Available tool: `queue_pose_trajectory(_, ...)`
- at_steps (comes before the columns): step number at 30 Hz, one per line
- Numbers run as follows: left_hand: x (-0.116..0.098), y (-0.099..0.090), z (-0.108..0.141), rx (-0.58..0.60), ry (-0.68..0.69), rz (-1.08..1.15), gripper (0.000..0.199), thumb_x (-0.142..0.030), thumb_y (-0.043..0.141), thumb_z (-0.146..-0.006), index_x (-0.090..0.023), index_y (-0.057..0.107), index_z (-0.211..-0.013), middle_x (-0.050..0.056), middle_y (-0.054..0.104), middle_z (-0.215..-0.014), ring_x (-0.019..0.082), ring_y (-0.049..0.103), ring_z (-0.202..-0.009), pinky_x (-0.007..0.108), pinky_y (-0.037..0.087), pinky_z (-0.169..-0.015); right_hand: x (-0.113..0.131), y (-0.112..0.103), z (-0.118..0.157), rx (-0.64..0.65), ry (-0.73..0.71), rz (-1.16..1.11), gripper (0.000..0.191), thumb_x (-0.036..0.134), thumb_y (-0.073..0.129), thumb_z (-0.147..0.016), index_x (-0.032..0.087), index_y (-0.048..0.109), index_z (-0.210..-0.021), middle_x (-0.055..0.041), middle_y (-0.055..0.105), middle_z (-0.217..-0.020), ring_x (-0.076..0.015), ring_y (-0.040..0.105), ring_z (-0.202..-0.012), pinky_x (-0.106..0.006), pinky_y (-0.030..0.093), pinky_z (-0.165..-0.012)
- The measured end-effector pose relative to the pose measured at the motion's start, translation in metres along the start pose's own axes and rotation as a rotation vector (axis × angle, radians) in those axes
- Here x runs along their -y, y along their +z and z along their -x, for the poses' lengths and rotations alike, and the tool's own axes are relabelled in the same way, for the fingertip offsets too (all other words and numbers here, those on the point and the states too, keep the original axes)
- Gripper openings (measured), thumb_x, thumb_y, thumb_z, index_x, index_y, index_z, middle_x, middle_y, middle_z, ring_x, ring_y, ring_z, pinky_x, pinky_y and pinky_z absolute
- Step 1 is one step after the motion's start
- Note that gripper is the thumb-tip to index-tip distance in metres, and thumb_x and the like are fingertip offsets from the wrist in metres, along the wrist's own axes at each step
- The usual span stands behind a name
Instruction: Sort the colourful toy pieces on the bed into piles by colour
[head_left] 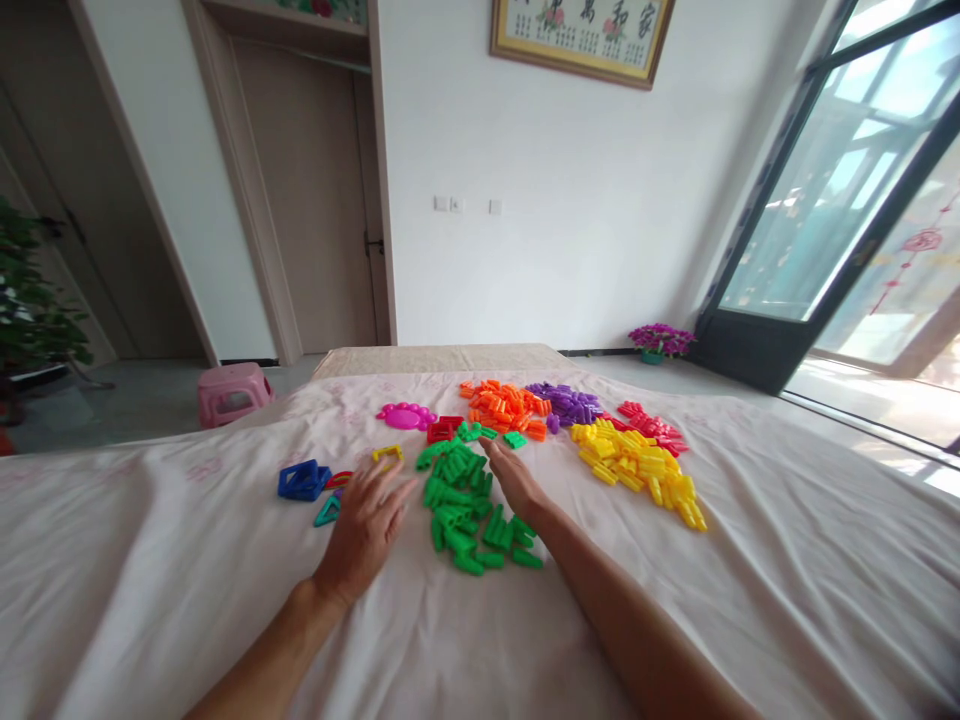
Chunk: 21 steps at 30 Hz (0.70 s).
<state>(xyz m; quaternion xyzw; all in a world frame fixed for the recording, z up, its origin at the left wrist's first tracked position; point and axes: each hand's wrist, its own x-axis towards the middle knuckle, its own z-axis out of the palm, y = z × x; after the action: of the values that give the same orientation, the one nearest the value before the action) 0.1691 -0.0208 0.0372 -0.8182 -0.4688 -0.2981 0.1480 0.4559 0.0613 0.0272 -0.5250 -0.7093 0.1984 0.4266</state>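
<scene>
My left hand (366,525) hovers over or rests on the cloth with its fingers apart, and nothing shows in it. Just past its fingertips is a yellow open-frame piece (388,455). Beside it lie blue frame pieces (301,481) and a teal triangle frame (328,512); a red piece is partly hidden behind the fingers. My right hand (512,478) has its fingers stretched out at the right edge of a pile of green plastic building pieces (454,500). Its fingertips are near small green pieces at the pile's far end; I cannot tell whether they touch.
Beyond lie red pieces (444,428), a pink beaded oval piece (407,416), and orange (502,405) and purple piles (570,405). Yellow (634,460) and red piles (651,425) lie right, all on a wrinkled pale cloth (187,560). A pink stool (235,393) stands left.
</scene>
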Motion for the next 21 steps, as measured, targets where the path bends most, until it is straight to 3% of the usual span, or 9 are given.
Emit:
queue_pose_trajectory(3, -0.034, -0.012, 0.001, 0.066, 0.326, 0.165, 0.043, -0.033, 0.052, -0.096, -0.03, 0.058, -0.139, 0.005, 0.05, -0.152, 0.027, 0.034, -0.147, 0.052, 0.027, -0.122, 0.0, 0.0, -0.002, -0.054, -0.009, -0.095, 0.061, 0.059, 0.025, -0.103, 0.021, 0.064, -0.131, -0.0112, 0.066, -0.132, -0.0221, 0.06, -0.122, -0.039, 0.047, -0.104)
queue_pose_trajectory(5, -0.055, -0.014, 0.002, 0.166, 0.433, 0.22, 0.049, -0.041, 0.054, -0.095, -0.031, 0.054, -0.142, 0.006, 0.046, -0.155, 0.028, 0.032, -0.148, 0.054, 0.027, -0.121, -0.01, -0.007, -0.003, -0.113, 0.015, 0.021, 0.056, 0.054, 0.03, -0.103, 0.018, 0.068, -0.123, -0.0133, 0.069, -0.125, -0.0244, 0.062, -0.118, -0.04, 0.045, -0.105)
queue_pose_trajectory(7, -0.069, -0.01, 0.0, 0.259, 0.458, 0.232, 0.047, -0.044, 0.054, -0.094, -0.035, 0.055, -0.141, 0.004, 0.049, -0.153, 0.028, 0.035, -0.146, 0.057, 0.027, -0.121, -0.022, -0.014, -0.003, -0.113, 0.023, 0.172, 0.051, 0.046, 0.032, -0.103, 0.016, 0.069, -0.119, -0.0141, 0.07, -0.122, -0.0253, 0.062, -0.116, -0.041, 0.043, -0.106)
queue_pose_trajectory(11, -0.064, 0.008, -0.007, 0.301, 0.292, 0.149, 0.041, -0.028, 0.053, -0.095, -0.042, 0.061, -0.132, -0.002, 0.058, -0.145, 0.028, 0.04, -0.143, 0.06, 0.021, -0.121, -0.034, -0.019, -0.001, -0.019, 0.015, 0.349, 0.045, 0.037, 0.033, -0.104, 0.016, 0.067, -0.124, -0.0124, 0.07, -0.122, -0.0232, 0.062, -0.118, -0.038, 0.042, -0.106)
queue_pose_trajectory(15, -0.017, 0.02, -0.007, 0.198, -0.016, -0.075, 0.047, -0.009, 0.046, -0.091, -0.034, 0.071, -0.123, 0.007, 0.06, -0.143, 0.036, 0.041, -0.142, 0.069, 0.017, -0.117, -0.034, -0.017, -0.001, 0.036, -0.003, 0.386, 0.043, 0.037, 0.035, -0.104, 0.018, 0.069, -0.121, -0.0106, 0.07, -0.122, -0.0224, 0.062, -0.117, -0.035, 0.042, -0.106)
queue_pose_trajectory(18, 0.011, 0.015, -0.003, 0.14, -0.244, -0.226, 0.048, -0.003, 0.043, -0.087, -0.026, 0.075, -0.115, 0.014, 0.06, -0.141, 0.043, 0.04, -0.141, 0.074, 0.017, -0.112, -0.034, -0.016, -0.003, 0.031, 0.02, 0.399, 0.042, 0.036, 0.034, -0.104, 0.018, 0.071, -0.117, -0.01, 0.072, -0.119, -0.0215, 0.063, -0.114, -0.033, 0.042, -0.103)
queue_pose_trajectory(21, 0.001, 0.0, 0.001, 0.066, -0.193, -0.161, 0.043, -0.009, 0.043, -0.091, -0.026, 0.074, -0.116, 0.012, 0.058, -0.143, 0.039, 0.037, -0.143, 0.069, 0.02, -0.115, -0.035, -0.014, -0.005, 0.027, 0.031, 0.429, 0.043, 0.035, 0.033, -0.104, 0.017, 0.071, -0.112, -0.0101, 0.073, -0.113, -0.0205, 0.063, -0.111, -0.031, 0.043, -0.1)
